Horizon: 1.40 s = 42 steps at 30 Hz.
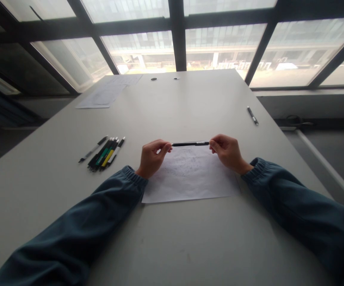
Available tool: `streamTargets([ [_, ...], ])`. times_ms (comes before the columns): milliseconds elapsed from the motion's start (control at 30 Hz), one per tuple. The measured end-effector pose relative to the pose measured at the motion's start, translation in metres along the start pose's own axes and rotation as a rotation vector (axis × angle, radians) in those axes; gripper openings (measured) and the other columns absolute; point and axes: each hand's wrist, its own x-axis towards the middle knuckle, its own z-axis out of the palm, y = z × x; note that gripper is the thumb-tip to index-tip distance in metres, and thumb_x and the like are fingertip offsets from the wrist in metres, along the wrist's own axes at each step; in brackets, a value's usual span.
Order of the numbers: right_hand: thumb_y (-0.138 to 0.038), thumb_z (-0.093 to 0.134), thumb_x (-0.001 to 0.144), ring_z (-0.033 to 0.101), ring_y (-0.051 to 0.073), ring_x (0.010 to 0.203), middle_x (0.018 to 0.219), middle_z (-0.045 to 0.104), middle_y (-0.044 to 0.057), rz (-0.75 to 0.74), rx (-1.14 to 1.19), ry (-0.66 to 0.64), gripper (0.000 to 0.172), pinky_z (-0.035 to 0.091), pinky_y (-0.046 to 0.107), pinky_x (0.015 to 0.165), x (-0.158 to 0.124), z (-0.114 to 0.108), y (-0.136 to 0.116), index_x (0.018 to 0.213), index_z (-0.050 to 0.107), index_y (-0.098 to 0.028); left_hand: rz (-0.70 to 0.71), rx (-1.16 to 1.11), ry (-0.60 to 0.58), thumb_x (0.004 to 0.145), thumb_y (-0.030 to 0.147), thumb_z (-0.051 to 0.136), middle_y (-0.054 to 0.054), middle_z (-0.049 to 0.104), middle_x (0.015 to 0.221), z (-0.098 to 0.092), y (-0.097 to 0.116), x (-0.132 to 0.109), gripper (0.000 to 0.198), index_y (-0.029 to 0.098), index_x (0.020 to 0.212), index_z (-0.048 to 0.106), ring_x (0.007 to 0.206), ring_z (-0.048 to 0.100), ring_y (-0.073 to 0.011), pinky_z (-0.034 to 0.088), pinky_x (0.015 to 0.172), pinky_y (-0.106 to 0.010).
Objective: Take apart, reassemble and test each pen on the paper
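A black pen (188,143) with a small white label is held level between my two hands, above a sheet of paper. My left hand (154,156) pinches its left end between thumb and fingers. At the other end, near the label, my right hand (227,151) grips it the same way. Beneath lies a white sheet (189,184) covered in its upper part with faint scribbled marks. Left of my left hand, several pens (107,154) lie bunched together, with black, green, yellow and white barrels. One clear-barrelled pen (92,150) rests just beside the bunch.
A single black pen (252,116) lies by the right edge of the white table (177,238). More paper sheets (103,93) are at the far left. Two round holes (154,79) show near the back edge, in front of large framed windows (138,51).
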Motion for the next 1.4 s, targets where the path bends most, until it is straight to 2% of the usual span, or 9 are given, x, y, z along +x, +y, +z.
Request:
streamTargets([
  [1400, -0.054, 0.06, 0.094, 0.052, 0.012, 0.054, 0.06, 0.059, 0.0, -0.004, -0.067, -0.043, 0.042, 0.039, 0.026, 0.052, -0.0007, -0.0006, -0.0019, 0.07, 0.061, -0.019, -0.018, 0.018, -0.018, 0.094, 0.043, 0.064, -0.004, 0.072, 0.068, 0.0008, 0.0002, -0.0004, 0.035, 0.016, 0.074, 0.073, 0.064, 0.067, -0.0131, 0.052, 0.06, -0.024],
])
